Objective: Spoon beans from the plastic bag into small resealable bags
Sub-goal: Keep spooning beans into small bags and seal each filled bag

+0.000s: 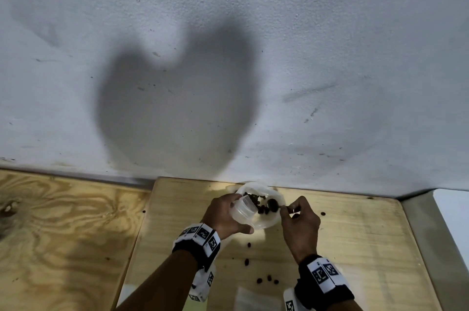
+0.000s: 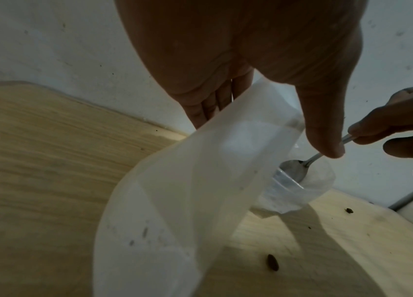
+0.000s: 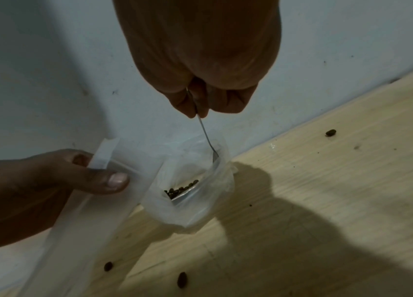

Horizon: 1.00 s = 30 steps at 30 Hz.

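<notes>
The left hand (image 1: 223, 214) pinches the mouth of a small translucent resealable bag (image 2: 187, 191) between thumb and fingers, holding it above the pale wooden board (image 1: 355, 239). The right hand (image 1: 299, 222) pinches the handle of a thin metal spoon (image 3: 206, 138), its bowl loaded with dark brown beans (image 1: 272, 202) inside the clear open plastic bag (image 3: 200, 193) near the white wall (image 1: 304, 56). Loose beans (image 1: 264, 279) lie scattered on the board.

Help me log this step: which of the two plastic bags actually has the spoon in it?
The wide, crinkly plastic bag holding the beans has the spoon in it. The flat small resealable bag, pinched by the left hand, hangs beside it.
</notes>
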Each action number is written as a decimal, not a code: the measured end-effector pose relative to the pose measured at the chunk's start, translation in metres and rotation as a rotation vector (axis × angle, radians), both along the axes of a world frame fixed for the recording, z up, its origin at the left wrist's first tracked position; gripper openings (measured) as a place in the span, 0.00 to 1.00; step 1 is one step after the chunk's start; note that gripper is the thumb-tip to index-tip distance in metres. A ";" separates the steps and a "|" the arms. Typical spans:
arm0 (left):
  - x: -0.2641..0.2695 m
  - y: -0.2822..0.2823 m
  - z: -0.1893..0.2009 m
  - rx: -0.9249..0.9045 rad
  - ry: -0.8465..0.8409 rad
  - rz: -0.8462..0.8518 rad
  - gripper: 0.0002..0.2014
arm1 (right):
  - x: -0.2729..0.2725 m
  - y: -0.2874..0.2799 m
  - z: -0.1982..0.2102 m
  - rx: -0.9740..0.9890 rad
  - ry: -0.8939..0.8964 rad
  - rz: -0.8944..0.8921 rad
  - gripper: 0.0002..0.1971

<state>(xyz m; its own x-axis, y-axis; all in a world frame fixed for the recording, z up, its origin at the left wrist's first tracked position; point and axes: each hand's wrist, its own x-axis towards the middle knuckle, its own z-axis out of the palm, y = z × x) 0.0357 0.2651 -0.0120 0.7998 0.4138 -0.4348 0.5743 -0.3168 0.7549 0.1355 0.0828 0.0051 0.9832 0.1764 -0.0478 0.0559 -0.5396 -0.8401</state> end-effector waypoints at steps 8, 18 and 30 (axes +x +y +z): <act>0.005 -0.001 0.001 0.045 -0.031 0.009 0.52 | -0.001 0.000 0.009 -0.144 -0.068 0.189 0.20; -0.002 0.002 -0.001 0.051 -0.030 0.007 0.53 | 0.016 -0.004 0.009 0.091 0.204 -0.154 0.11; -0.001 0.002 0.002 0.015 0.011 -0.026 0.55 | 0.013 -0.002 -0.022 0.177 0.496 -0.362 0.12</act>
<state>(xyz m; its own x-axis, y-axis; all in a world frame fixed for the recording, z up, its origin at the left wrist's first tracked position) 0.0348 0.2673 -0.0104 0.8053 0.3995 -0.4381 0.5744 -0.3424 0.7435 0.1490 0.0811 -0.0166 0.8505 -0.1155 -0.5131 -0.5221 -0.3024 -0.7975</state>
